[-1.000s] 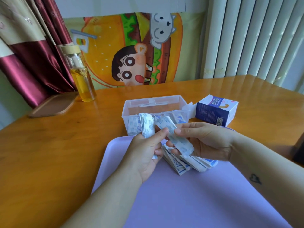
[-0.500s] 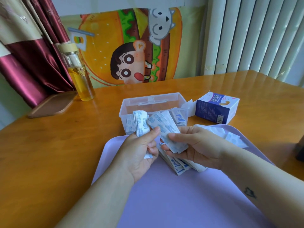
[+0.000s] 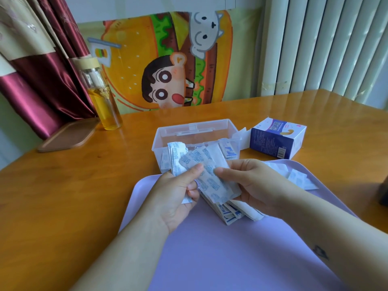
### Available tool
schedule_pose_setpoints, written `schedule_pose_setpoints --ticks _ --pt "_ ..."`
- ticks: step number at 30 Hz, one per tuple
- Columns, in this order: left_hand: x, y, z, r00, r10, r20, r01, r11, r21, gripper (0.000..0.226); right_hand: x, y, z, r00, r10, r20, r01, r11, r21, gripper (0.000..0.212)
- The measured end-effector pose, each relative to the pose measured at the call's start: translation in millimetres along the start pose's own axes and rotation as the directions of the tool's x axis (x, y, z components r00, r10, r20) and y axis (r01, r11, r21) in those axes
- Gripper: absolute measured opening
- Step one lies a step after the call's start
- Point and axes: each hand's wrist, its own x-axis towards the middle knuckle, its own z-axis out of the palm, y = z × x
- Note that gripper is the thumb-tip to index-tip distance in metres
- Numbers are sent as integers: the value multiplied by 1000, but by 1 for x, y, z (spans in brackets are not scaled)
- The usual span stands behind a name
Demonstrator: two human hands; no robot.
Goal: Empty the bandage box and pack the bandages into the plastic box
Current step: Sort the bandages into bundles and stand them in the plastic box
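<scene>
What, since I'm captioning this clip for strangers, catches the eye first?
The left hand and right hand hold wrapped bandages over a lilac tray at centre. Just behind stands the clear plastic box, the blue bandage box to its right; a bright cartoon burger poster fills the back wall.

Left hand [image 3: 176, 198]: hovering over the far left part of the purple tray [image 3: 210, 259], back facing the camera, fingers curling, thumb pinching a small bandage bundle [image 3: 176, 156]. Right hand [image 3: 254, 185]: hovering over the tray's far middle, palm up, cradling a bandage stack [image 3: 214, 183], thumb pressing on top. Both bare forearms reaching in over the tray's near edge, thumb tips lying near each other
</scene>
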Motion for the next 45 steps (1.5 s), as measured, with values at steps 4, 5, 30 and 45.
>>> schedule_pose_setpoints --ticks 4,5,30,45 --pt "1 -1 -2 1000 -15 -10 15 1000 4 21 2 3 3 982 -116 -148 99 988 -115 18" --pt "1 -1 0 1000 -21 -11 21 1000 10 21 1 3 4 971 -151 -183 123 980 -158 16" --pt "4 0 -1 998 -54 17 55 994 -94 20 -3 -5 3 974 -163 -154 156 986 -61 21" --pt "8 -8 -4 999 15 52 -13 999 -32 26 -3 17 17 955 -294 -46 253 883 -395 28"
